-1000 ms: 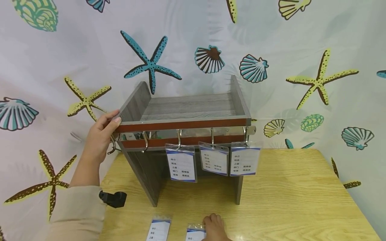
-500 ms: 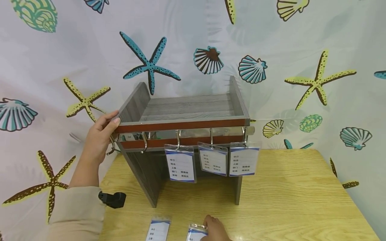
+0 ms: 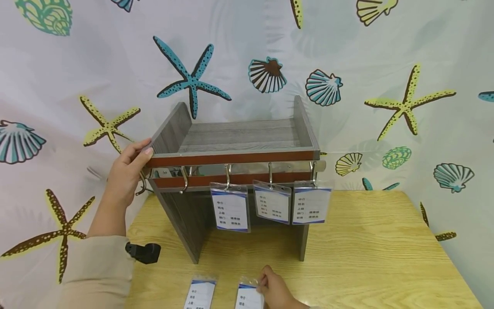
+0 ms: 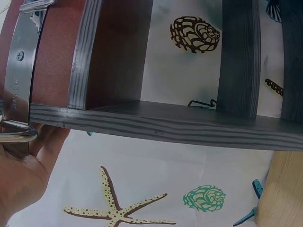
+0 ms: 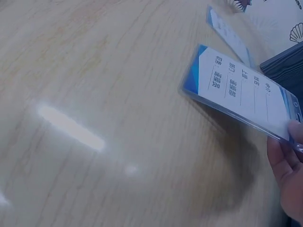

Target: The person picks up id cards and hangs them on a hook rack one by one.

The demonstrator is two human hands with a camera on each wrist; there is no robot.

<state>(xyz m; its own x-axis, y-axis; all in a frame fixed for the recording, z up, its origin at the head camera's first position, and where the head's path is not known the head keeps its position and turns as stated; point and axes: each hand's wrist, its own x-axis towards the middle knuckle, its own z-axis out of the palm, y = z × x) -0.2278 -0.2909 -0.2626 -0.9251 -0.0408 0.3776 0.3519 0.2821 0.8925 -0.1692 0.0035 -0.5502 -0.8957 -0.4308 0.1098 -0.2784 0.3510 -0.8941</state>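
My left hand (image 3: pixel 125 176) grips the front left corner of a grey wooden shelf (image 3: pixel 239 133), with the thumb at the front edge. In the left wrist view that hand (image 4: pixel 23 182) shows below the shelf's side panel (image 4: pixel 165 132). My right hand (image 3: pixel 277 289) pinches the top corner of a clear-sleeved ID badge (image 5: pixel 236 90), tilted above the tabletop with its shadow below. A second badge (image 3: pixel 200 294) lies on the table to its left. Three more badges, left (image 3: pixel 230 210), middle (image 3: pixel 272 204) and right (image 3: pixel 311 206), hang from the shelf's metal hooks.
A metal hook rail (image 3: pixel 254 168) runs along the shelf's front; its leftmost hooks carry nothing. A black device (image 3: pixel 144 253) juts out by my left sleeve (image 3: pixel 98 270). The wood-grain table (image 3: pixel 370 249) extends right of the shelf, before a patterned cloth backdrop (image 3: pixel 231 34).
My right hand has taken hold of the nearer badge by its top corner and lifted it off the table. My left hand stays on the shelf corner.
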